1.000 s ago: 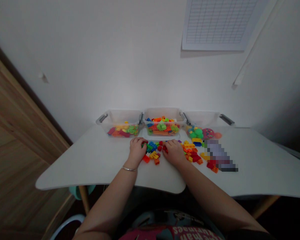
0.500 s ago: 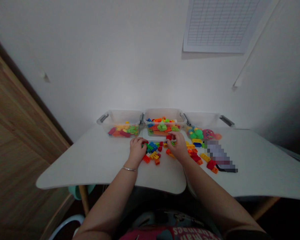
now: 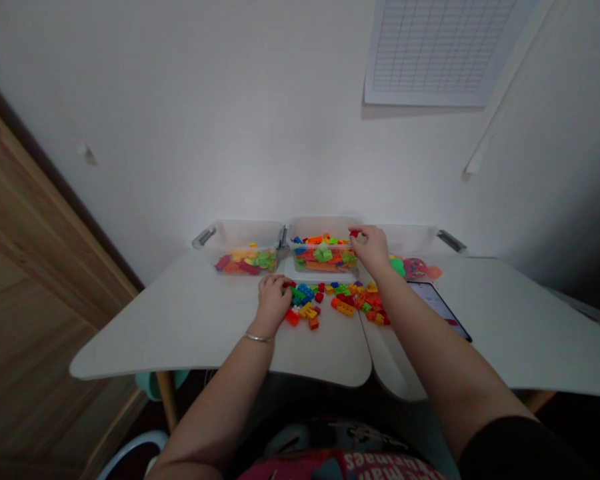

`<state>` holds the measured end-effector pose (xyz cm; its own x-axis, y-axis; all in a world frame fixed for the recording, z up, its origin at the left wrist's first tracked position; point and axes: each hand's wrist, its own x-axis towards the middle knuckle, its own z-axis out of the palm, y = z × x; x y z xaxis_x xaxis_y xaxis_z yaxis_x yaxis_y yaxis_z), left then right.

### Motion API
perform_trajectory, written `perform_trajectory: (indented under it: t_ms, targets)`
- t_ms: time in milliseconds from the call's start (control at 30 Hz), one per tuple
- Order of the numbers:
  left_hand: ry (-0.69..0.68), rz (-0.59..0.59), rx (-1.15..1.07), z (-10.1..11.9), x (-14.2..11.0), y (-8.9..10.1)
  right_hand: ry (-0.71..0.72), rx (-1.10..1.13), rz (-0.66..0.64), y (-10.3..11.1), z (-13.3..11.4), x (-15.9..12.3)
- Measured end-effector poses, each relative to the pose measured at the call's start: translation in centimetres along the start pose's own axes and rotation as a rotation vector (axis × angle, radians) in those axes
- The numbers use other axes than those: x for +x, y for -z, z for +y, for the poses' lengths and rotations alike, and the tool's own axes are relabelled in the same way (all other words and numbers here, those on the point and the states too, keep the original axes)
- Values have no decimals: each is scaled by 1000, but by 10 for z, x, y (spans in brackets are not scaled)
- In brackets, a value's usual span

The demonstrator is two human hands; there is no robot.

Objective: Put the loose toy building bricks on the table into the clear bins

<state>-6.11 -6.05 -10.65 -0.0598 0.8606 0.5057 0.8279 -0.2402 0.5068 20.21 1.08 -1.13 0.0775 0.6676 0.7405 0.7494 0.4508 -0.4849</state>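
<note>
1. Right hand: raised over the right end of the middle tub, thumb and forefinger closed in a pinch, other fingers loosely curled. Apparently held in the pinch is a small red brick, too small for its long axis to be read.
2. Bearings, with 12 o'clock toward the wall and 6 toward the person: the brick lies at about 10 o'clock from the right palm, and the middle tub's centre at about 9. The right hand is clearly nearer that tub than the left hand is.
3. Left hand: low on the table, fingers curved down against the left edge of the loose bricks. Whether it has hold of one cannot be told. Bracelet around the wrist.
4. Loose bricks: a mixed scatter of red, orange, yellow, blue and green, lying in a band at 12 o'clock from the left hand's wrist and running toward 3.
5. Left tub: clear plastic, with colored pieces inside. Middle tub: similarly filled. Right tub: partly behind the right hand.
6. Phone: flat on the table at 3 o'clock from the scatter, long axis running from 11 to 5.
</note>
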Motion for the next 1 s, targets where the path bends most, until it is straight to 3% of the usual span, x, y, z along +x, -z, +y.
perform_trajectory:
  t_ms: [100,367,667,833,1000]
  targets:
    - [-1,3,0,0,0,0,-37,-75,-68,-6,1,3]
    - [-8,11,5,-1,0,-1,-78,-126,-76,-9,7,3]
    - [-19,-13,15,-1,1,0,21,-75,-50,1,3,-6]
    - [-25,-11,4,-2,1,-1,183,-42,1,22,-11,-40]
    - [5,-12,-7,0,0,-1,194,-104,-206,29,-10,-95]
